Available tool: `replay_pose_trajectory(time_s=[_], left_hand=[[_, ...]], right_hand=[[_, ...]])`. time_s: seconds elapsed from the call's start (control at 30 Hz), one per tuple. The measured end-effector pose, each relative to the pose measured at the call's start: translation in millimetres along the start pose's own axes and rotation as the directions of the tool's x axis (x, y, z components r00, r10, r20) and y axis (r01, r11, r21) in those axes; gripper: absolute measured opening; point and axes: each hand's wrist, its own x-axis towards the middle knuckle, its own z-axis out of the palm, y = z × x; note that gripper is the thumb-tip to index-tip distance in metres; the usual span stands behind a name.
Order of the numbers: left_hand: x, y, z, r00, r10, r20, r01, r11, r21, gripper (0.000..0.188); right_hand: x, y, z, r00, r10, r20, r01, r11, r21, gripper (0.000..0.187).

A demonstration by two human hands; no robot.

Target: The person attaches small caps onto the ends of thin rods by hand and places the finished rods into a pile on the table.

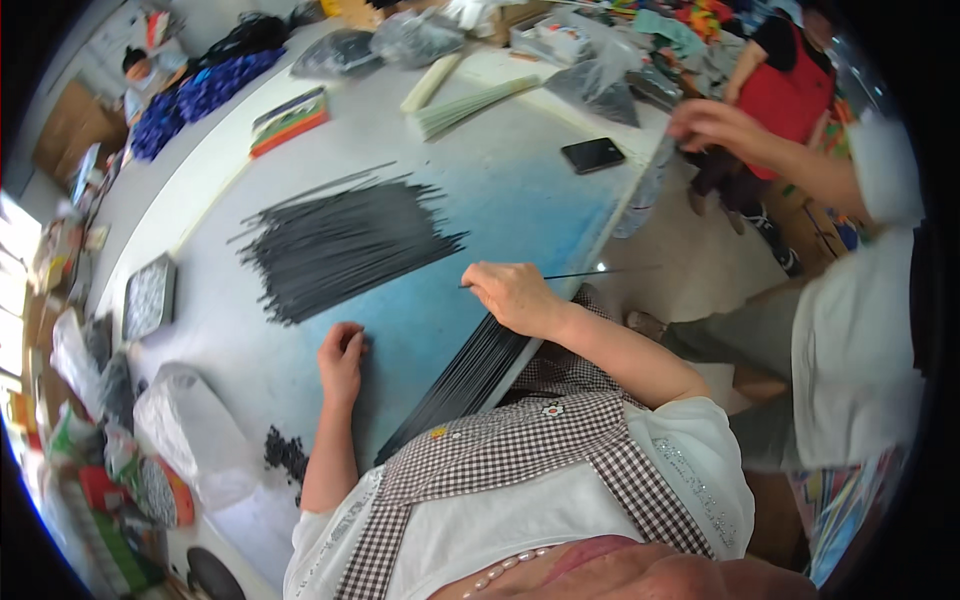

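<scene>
My right hand [515,298] pinches one thin black rod [575,275], which sticks out to the right past the table edge. Below that hand, a bundle of black rods [470,375] lies along the near edge of the table, partly covered by my apron. My left hand [342,358] hovers over or rests on the table with its fingers curled together; any small piece in them is too small to make out. A large spread of black rods [345,245] lies beyond both hands. Small black pieces [287,452] are heaped left of my left forearm.
A tray of small grey pieces [150,300] and a white plastic bag [190,430] stand at the left. Farther back lie a phone [593,155], pale strips [470,107] and a small stack with an orange edge [290,125]. A person in grey trousers [740,320] stands close at right.
</scene>
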Motion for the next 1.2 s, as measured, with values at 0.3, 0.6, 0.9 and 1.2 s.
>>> replay_pose_trajectory(time_s=[0.3, 0.6, 0.9, 1.2], left_hand=[[-17, 54, 5, 0.98, -0.166, -0.108, 0.109, 0.909, -0.402, 0.01], [-66, 108, 18, 0.975, -0.108, -0.193, -0.026, 0.81, -0.585, 0.013], [-100, 114, 39, 0.963, -0.109, -0.247, -0.064, 0.797, -0.601, 0.015], [-105, 111, 35, 0.936, -0.113, -0.332, -0.08, 0.853, -0.515, 0.015]], right_hand=[[37, -34, 14, 0.994, -0.113, 0.001, 0.11, 0.973, 0.202, 0.013], [43, -70, 11, 0.984, -0.179, -0.006, 0.17, 0.921, 0.349, 0.011], [41, -92, 27, 0.948, -0.317, -0.017, 0.301, 0.877, 0.375, 0.01], [45, -103, 40, 0.906, -0.42, -0.048, 0.416, 0.867, 0.275, 0.007]])
